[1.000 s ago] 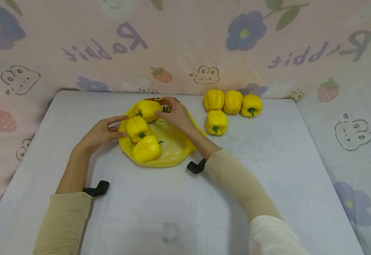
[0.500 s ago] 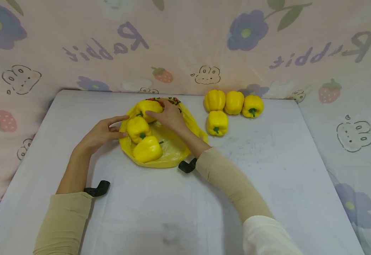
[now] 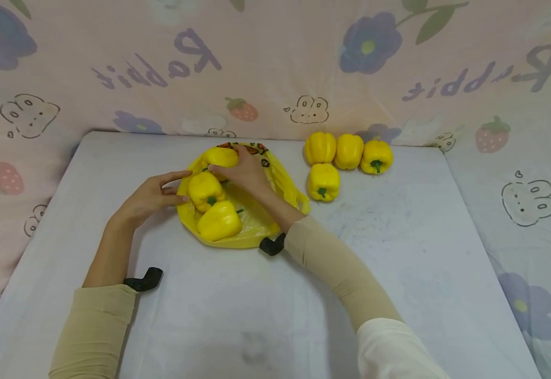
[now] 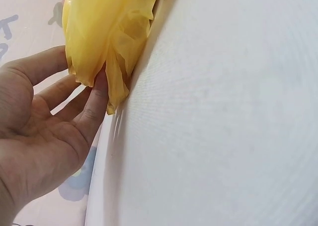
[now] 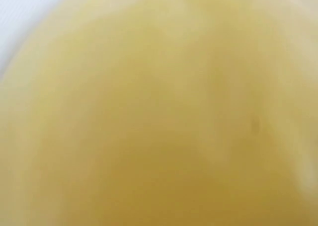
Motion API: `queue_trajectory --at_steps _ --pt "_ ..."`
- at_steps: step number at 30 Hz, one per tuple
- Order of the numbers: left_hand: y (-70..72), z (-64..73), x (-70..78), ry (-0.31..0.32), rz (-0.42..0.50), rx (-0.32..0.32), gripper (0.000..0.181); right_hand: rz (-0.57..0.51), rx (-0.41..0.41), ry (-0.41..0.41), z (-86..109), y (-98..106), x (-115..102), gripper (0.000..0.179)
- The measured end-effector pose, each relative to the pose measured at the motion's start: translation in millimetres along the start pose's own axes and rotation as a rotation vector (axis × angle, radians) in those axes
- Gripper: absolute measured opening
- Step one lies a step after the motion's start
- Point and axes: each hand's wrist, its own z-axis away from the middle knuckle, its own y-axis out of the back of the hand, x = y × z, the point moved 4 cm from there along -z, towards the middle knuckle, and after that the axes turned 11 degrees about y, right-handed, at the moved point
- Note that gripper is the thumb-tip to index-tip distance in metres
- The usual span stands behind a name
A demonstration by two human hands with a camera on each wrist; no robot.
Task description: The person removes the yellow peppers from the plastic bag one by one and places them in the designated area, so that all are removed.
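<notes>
- left hand [image 3: 149,197]: fingers spread wide, touching the bag [image 3: 256,226]
- right hand [image 3: 248,173]: holding the back pepper [image 3: 220,156] (in the bag, with two more peppers [image 3: 205,189])
- four peppers [image 3: 323,181]: on the table [image 3: 398,263], near the bag

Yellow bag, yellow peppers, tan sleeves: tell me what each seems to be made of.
Yellow bag: thin plastic film, slightly glossy, judging by its creases and translucence.
Yellow peppers: smooth, softly shiny lobed skin; real vegetable or moulded imitation, the look leaves it open.
Tan sleeves: probably stretchy fabric, matte, since they hug the arms and wrinkle finely.
</notes>
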Motion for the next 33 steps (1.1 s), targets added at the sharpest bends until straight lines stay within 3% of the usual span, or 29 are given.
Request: queue_trajectory --at_steps 14,25,33 --pt "-0.2 -1.0 -1.7 0.001 0.02 -0.01 0.073 -0.005 0.019 -0.003 1.2 8.7 0.5 0.088" --pt "-0.7 -0.8 -1.7 -0.013 0.007 -0.002 0.071 -0.133 0.01 0.106 9.4 28.3 2.8 0.088" --pt "0.4 -2.1 -0.4 -0.01 -0.003 0.008 0.073 -0.158 -0.017 0.164 14.8 42.6 6.6 0.087"
